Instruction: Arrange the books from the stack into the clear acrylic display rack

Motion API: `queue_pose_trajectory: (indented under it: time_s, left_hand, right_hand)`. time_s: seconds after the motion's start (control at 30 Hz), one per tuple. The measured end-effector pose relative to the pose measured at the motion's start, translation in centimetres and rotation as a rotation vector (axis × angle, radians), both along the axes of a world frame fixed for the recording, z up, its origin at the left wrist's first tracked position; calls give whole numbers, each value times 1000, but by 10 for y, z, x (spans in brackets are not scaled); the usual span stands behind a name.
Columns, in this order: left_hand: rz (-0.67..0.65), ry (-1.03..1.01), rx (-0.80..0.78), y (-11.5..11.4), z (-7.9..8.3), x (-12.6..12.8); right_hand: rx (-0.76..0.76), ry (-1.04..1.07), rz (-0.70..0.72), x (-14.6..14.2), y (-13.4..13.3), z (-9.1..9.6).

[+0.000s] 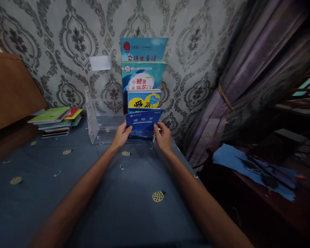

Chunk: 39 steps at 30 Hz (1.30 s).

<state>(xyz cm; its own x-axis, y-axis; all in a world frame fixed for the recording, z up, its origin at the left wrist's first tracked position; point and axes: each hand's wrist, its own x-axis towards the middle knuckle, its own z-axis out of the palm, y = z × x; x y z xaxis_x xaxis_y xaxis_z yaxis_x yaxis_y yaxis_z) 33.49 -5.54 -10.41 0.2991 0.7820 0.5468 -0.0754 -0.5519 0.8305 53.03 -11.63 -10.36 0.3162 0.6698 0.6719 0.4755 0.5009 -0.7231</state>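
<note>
A dark blue booklet [143,124] with white lettering is gripped at its two sides. My left hand [121,134] pinches its left edge, thumb on the front cover. On the opposite edge my right hand [162,135] is closed the same way. Right behind the booklet, several books stand upright in rising steps: a yellow and blue book [144,99], a teal book [144,74] and a taller light blue book [144,48]. They stand at the right end of a clear plastic rack [92,120]. The booklet hides their lower parts.
To the left lies a stack of thin books [54,119]. A patterned blue cloth [93,193] covers the table. Wallpaper backs it, and a tied curtain [217,110] hangs at the right. Beyond the table's right edge, a blue cloth [232,158] bears dark tools.
</note>
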Motion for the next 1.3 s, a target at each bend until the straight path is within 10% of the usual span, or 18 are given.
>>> queue_pose_trajectory:
  time_s: [0.37,1.3]
  left_hand:
    - [362,392,216,-6,10,-15]
    - [521,670,238,-4,5,-12]
  right_hand:
    - [12,-138,-123,6,2,-8]
    - [-48,-177,-284,5,13,-32]
